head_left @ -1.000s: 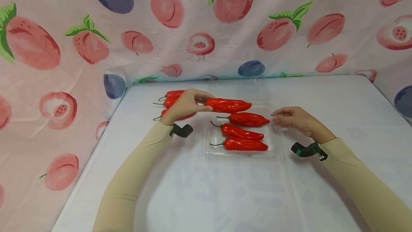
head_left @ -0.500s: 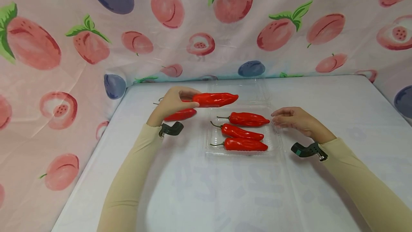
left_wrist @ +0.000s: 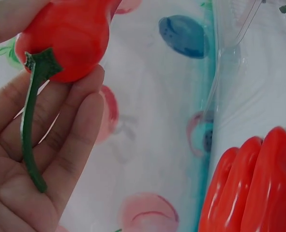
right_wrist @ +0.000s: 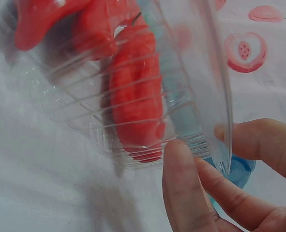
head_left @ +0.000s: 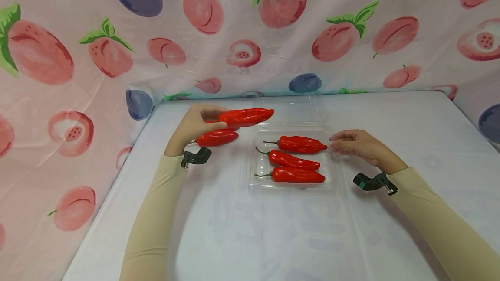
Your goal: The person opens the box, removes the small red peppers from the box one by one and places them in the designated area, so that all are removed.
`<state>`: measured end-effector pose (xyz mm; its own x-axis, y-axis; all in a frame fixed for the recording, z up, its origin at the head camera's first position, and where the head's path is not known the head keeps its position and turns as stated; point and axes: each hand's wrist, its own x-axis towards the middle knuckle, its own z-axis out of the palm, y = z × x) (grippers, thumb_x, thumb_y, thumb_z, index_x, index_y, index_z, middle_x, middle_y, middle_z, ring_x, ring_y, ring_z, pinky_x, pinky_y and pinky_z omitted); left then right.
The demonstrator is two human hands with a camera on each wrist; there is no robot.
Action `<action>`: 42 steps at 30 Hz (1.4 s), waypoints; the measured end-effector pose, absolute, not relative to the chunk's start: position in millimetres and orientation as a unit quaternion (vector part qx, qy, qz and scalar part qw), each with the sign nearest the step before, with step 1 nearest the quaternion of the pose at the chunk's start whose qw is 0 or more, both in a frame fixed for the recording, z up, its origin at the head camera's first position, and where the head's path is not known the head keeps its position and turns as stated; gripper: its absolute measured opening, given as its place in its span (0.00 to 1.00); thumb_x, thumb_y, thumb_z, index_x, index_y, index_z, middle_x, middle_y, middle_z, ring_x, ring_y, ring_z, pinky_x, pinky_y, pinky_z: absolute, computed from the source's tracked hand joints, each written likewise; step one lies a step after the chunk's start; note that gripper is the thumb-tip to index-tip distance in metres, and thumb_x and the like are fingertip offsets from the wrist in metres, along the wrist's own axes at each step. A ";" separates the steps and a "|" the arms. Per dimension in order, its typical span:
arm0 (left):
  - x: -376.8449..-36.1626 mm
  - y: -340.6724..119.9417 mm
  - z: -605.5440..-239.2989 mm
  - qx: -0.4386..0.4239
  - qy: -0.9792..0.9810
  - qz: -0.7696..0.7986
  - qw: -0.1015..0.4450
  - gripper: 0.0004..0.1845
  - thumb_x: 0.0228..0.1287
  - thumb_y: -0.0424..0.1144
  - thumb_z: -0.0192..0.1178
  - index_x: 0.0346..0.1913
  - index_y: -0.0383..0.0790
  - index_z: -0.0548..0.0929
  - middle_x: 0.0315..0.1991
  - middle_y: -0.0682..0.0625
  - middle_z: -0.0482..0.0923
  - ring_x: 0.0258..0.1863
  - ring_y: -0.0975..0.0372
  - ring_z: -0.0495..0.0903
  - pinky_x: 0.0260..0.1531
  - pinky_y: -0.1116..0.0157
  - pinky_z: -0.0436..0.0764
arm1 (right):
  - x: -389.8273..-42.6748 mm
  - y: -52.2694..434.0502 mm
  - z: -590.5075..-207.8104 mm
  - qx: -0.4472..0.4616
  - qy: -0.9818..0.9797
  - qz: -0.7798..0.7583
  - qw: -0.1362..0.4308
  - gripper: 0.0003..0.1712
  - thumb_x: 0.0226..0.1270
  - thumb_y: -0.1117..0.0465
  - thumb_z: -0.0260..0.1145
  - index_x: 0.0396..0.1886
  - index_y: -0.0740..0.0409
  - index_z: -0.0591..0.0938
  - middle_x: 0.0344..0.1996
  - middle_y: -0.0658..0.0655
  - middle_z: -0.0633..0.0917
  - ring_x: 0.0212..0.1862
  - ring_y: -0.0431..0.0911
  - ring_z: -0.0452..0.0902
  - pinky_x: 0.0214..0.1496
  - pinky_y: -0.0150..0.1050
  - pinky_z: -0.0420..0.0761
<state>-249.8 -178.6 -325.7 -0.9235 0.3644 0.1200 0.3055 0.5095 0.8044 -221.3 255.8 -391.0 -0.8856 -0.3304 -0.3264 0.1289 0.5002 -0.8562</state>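
I read the held red pepper (head_left: 245,117) as lying almost level, its long axis running left to right, tip toward the clear plastic tray (head_left: 335,176) and stem end buried in the left hand (head_left: 197,122). It hangs above the table, just left of the tray's far-left corner and not touching it. In the left wrist view the fingers (left_wrist: 60,140) curl under the rounded stem end, and the thin green stem (left_wrist: 31,125) lies across the palm, so I take the grip as a closed wrap around the pepper's blunt end. The left hand is the nearer hand to the loose peppers; the right hand is well apart from them.

The pepper's skin is glossy, smooth and faintly ribbed, the body tapering to a blunt point. A second red pepper (head_left: 216,138) lies on the table just below the held one, near the left wrist.

Three peppers (head_left: 294,159) lie in the tray, parallel, stems left. The tray is thin, transparent and ridged. The right hand (head_left: 361,145) meets its right rim; in the right wrist view the fingertips (right_wrist: 181,179) pinch the thin wall.

The table (head_left: 250,237) carries a pale, matte cloth, and a fruit-print fabric (head_left: 78,55) hangs behind.
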 end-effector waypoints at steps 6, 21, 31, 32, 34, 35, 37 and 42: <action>-246.6 -189.6 -325.0 0.181 0.871 0.457 0.027 0.22 0.55 0.41 0.67 0.54 0.38 0.81 0.49 0.42 0.82 0.47 0.55 0.81 0.50 0.61 0.81 | -221.9 255.5 -391.4 -0.056 0.838 -0.491 0.232 0.29 0.68 0.53 0.59 0.61 0.69 0.69 0.45 0.55 0.83 0.42 0.37 0.79 0.49 0.33 0.80; -241.0 -216.3 -328.6 0.148 0.886 0.438 0.030 0.23 0.58 0.41 0.65 0.55 0.35 0.79 0.53 0.40 0.79 0.51 0.52 0.79 0.53 0.60 0.79 | -221.6 255.5 -390.3 -0.056 0.839 -0.488 0.232 0.28 0.69 0.54 0.58 0.61 0.69 0.69 0.47 0.59 0.83 0.43 0.39 0.80 0.49 0.32 0.80; -239.9 -229.4 -335.6 0.123 0.885 0.447 0.040 0.23 0.57 0.42 0.66 0.55 0.35 0.79 0.53 0.39 0.80 0.51 0.52 0.80 0.49 0.67 0.80 | -221.5 254.6 -390.1 -0.055 0.840 -0.487 0.234 0.29 0.69 0.54 0.58 0.61 0.69 0.69 0.47 0.59 0.83 0.43 0.38 0.79 0.49 0.32 0.80; -239.7 -230.4 -336.0 0.121 0.886 0.446 0.041 0.24 0.57 0.42 0.66 0.55 0.35 0.79 0.53 0.40 0.80 0.51 0.52 0.80 0.50 0.66 0.80 | -221.3 254.2 -389.9 -0.056 0.839 -0.488 0.234 0.29 0.69 0.54 0.58 0.61 0.69 0.69 0.48 0.59 0.83 0.43 0.39 0.79 0.49 0.32 0.80; -239.5 -232.5 -337.3 0.116 0.886 0.447 0.044 0.24 0.57 0.42 0.66 0.55 0.36 0.79 0.53 0.40 0.79 0.52 0.52 0.79 0.51 0.63 0.80 | -221.5 254.3 -389.9 -0.056 0.839 -0.488 0.234 0.29 0.69 0.54 0.58 0.61 0.69 0.69 0.47 0.59 0.83 0.43 0.38 0.80 0.49 0.32 0.80; -239.5 -233.6 -338.0 0.115 0.887 0.446 0.045 0.24 0.57 0.43 0.66 0.55 0.36 0.79 0.53 0.40 0.79 0.52 0.52 0.79 0.52 0.63 0.80 | -221.6 254.4 -389.8 -0.055 0.838 -0.489 0.235 0.29 0.69 0.54 0.58 0.61 0.69 0.69 0.47 0.59 0.83 0.43 0.38 0.79 0.49 0.31 0.80; -238.8 -235.5 -339.1 0.113 0.888 0.443 0.047 0.24 0.57 0.43 0.66 0.55 0.36 0.79 0.53 0.40 0.79 0.52 0.52 0.79 0.52 0.61 0.79 | -221.7 254.4 -389.7 -0.056 0.839 -0.487 0.235 0.29 0.69 0.53 0.58 0.61 0.69 0.69 0.47 0.59 0.83 0.43 0.39 0.79 0.49 0.32 0.80; -240.0 -240.9 -345.6 0.104 0.893 0.435 0.054 0.24 0.58 0.43 0.65 0.56 0.36 0.78 0.53 0.40 0.80 0.51 0.53 0.79 0.49 0.65 0.80 | -221.7 254.6 -389.2 -0.053 0.841 -0.485 0.235 0.29 0.69 0.53 0.58 0.61 0.69 0.69 0.47 0.59 0.83 0.42 0.38 0.79 0.49 0.32 0.80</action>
